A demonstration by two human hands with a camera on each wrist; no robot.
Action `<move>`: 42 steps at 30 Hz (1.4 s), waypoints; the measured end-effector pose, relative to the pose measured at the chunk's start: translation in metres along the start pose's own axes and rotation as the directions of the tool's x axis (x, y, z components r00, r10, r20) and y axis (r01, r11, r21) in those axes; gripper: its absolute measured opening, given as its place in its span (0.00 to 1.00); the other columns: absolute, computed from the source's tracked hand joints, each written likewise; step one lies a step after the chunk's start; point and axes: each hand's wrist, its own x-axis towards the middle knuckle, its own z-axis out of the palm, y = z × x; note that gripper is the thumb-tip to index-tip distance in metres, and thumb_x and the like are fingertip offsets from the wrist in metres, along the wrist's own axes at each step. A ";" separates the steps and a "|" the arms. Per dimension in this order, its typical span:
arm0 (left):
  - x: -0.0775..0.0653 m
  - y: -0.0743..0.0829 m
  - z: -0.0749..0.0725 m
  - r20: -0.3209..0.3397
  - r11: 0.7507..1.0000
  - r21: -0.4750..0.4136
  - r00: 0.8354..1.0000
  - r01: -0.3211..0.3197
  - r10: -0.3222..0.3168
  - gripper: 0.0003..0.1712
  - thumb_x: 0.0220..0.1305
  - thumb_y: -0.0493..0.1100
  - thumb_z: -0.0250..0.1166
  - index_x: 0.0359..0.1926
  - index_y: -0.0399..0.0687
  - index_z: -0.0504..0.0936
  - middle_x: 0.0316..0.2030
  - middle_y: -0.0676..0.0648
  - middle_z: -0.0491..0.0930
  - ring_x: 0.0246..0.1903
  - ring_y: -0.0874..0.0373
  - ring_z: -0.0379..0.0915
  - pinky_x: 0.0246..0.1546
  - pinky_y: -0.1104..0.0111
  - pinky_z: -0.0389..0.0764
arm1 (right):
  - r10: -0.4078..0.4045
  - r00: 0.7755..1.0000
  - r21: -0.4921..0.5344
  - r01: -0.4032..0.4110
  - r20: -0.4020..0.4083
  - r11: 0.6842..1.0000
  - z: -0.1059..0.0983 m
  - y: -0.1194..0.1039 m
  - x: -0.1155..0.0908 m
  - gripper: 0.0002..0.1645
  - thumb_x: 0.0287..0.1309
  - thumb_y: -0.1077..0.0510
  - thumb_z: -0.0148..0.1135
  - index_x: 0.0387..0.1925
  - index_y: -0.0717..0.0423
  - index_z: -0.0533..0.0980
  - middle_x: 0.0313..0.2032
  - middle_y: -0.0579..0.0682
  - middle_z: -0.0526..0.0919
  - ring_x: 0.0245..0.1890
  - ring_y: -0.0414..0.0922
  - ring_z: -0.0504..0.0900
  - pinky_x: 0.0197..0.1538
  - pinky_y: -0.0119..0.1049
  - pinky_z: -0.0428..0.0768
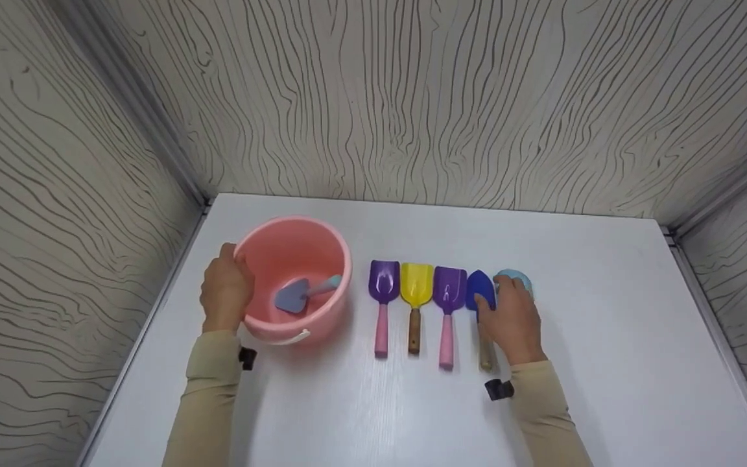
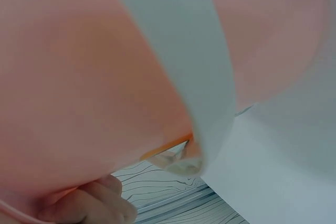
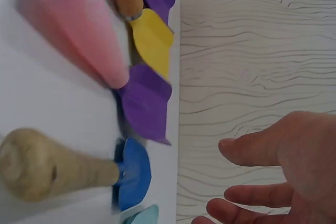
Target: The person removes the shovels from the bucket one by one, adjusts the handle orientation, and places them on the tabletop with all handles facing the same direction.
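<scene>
My left hand [image 1: 225, 288] grips the rim of a pink bucket [image 1: 296, 243], thumb at the inner side. A small grey-blue toy shovel [image 1: 292, 296] lies inside the bucket. In the left wrist view the bucket's white handle [image 2: 181, 40] hangs across its wall. On the right, my right hand [image 1: 513, 318] hovers over a blue trowel [image 1: 479, 288] with a wooden handle and partly hides a light blue thing [image 1: 519, 277] beside it. The right wrist view has its fingers [image 3: 252, 194] apart, with nothing between them.
Left of the trowel, a purple shovel [image 1: 449, 285] with a pink handle, a yellow shovel [image 1: 416, 282] with a wooden handle and another purple shovel [image 1: 384, 280] lie in a row on the white table [image 1: 360, 415]. Wood-patterned panels [image 1: 399, 104] enclose the back and sides.
</scene>
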 end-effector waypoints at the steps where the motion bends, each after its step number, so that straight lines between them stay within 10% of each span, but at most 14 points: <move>1: 0.000 0.000 0.000 -0.001 1.000 0.002 1.000 -0.002 0.002 0.24 0.88 0.49 0.43 0.70 0.39 0.69 0.54 0.31 0.81 0.46 0.37 0.84 0.39 0.46 0.84 | -0.009 1.000 0.014 0.009 0.013 1.000 0.000 -0.006 0.001 0.32 0.73 0.54 0.65 0.68 0.70 0.71 0.56 0.67 0.79 0.56 0.64 0.82 0.59 0.61 0.82; 14: 0.000 0.000 0.002 -0.007 1.000 -0.003 1.000 -0.008 0.008 0.23 0.88 0.49 0.43 0.69 0.39 0.70 0.52 0.32 0.81 0.44 0.40 0.84 0.39 0.49 0.85 | -0.312 0.950 0.058 0.311 0.012 0.949 0.005 -0.087 0.009 0.22 0.72 0.53 0.68 0.61 0.60 0.79 0.51 0.59 0.83 0.49 0.55 0.85 0.56 0.50 0.88; 35: -0.002 -0.002 0.004 -0.044 1.000 0.003 0.999 -0.019 0.019 0.23 0.87 0.48 0.44 0.68 0.38 0.71 0.52 0.31 0.83 0.45 0.37 0.86 0.39 0.46 0.86 | -0.699 0.715 0.190 0.683 0.028 0.706 0.031 -0.180 0.007 0.13 0.72 0.59 0.69 0.53 0.60 0.84 0.46 0.54 0.85 0.42 0.46 0.83 0.52 0.38 0.87; 42: 0.000 -0.001 0.002 -0.014 1.000 0.003 1.000 -0.013 0.013 0.24 0.88 0.49 0.42 0.69 0.38 0.70 0.53 0.32 0.82 0.43 0.40 0.85 0.37 0.50 0.86 | -0.740 0.670 0.195 0.718 0.066 0.668 0.051 -0.204 0.006 0.11 0.71 0.61 0.69 0.52 0.59 0.84 0.47 0.53 0.84 0.46 0.45 0.83 0.56 0.33 0.86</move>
